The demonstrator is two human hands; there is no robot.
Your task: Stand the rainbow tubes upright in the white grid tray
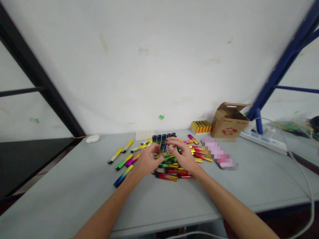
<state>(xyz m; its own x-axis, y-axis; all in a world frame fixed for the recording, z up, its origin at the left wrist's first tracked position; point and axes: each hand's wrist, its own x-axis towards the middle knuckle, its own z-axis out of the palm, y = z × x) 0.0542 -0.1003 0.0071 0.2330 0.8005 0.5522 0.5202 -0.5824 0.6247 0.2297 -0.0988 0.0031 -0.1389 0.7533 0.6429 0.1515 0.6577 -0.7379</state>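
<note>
Near the middle of the grey table, my left hand point(151, 158) pinches a dark blue cylinder point(163, 147), held tilted. My right hand point(183, 154) is just to its right, fingers curved and apart, with nothing visible in it. Behind the hands stands a row of dark blue cylinders point(159, 138), partly hidden by my fingers. Red and gold lighter-like sticks point(167, 177) lie in front of and under the hands, with green ones point(168, 165) among them. Yellow point(115, 156), green, pink and blue sticks point(124, 176) are scattered on the left.
A white perforated tray point(144, 135) lies near the wall. At the back right are a block of yellow cylinders point(201, 126), an open cardboard box point(229, 122) and a white power strip point(264, 142). A blurred pink item point(219, 153) lies right; a white case point(92, 138) sits left.
</note>
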